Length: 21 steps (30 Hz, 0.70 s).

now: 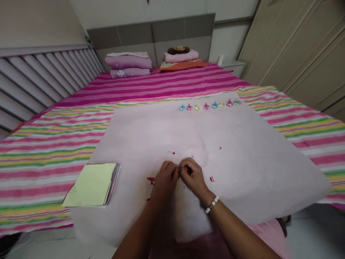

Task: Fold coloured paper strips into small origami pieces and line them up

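Note:
My left hand (167, 177) and my right hand (193, 175) meet low in the middle of the view, over a large pale sheet (242, 154). Fingers of both are pinched around a small dark green piece (179, 169), mostly hidden by the fingertips, so its kind does not show. A white bead bracelet (212, 204) circles my right wrist. Red scraps (151, 179) lie beside my left hand, and another red scrap (211, 179) rests to the right of my right hand. A further small red bit (171, 153) lies just beyond my hands.
A stack of coloured square paper (91, 183), yellow on top, sits at the left. Several small folded paper shapes (206, 106) stand in a row along the sheet's far edge. Striped bedding (54, 154) lies underneath. Folded bedding (129, 62) is piled by the headboard (134, 36).

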Each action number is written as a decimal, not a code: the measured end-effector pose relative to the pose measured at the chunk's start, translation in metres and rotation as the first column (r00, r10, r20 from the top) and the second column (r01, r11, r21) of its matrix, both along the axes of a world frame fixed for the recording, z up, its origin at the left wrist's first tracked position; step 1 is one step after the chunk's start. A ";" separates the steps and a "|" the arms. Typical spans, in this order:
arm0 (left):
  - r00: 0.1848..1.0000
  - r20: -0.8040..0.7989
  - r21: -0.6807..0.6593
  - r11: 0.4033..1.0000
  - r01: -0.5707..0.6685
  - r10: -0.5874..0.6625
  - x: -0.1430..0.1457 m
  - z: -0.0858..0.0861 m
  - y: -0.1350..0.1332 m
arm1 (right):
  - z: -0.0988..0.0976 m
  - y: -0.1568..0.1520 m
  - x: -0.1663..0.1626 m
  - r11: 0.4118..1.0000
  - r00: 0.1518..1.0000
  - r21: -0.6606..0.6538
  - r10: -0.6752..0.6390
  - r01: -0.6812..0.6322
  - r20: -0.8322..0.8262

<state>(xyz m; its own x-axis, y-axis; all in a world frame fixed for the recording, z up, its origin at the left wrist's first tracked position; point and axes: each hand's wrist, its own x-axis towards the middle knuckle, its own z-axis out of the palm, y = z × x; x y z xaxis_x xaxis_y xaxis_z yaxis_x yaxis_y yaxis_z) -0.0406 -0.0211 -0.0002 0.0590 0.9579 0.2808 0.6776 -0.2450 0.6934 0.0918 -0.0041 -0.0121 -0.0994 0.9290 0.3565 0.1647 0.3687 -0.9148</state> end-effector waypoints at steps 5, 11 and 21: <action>0.998 0.038 0.036 0.998 -0.048 0.046 -0.002 0.000 0.000 | 0.001 0.000 0.000 1.000 1.000 0.030 -0.010 0.010 -0.008; 0.987 0.087 0.045 0.990 -0.136 0.131 -0.002 -0.001 -0.004 | -0.002 0.002 -0.001 0.999 1.000 0.053 -0.006 0.007 -0.022; 1.000 -0.022 0.024 1.000 0.016 -0.015 -0.011 0.004 -0.002 | -0.004 0.003 -0.001 0.997 1.000 0.071 -0.002 0.004 -0.021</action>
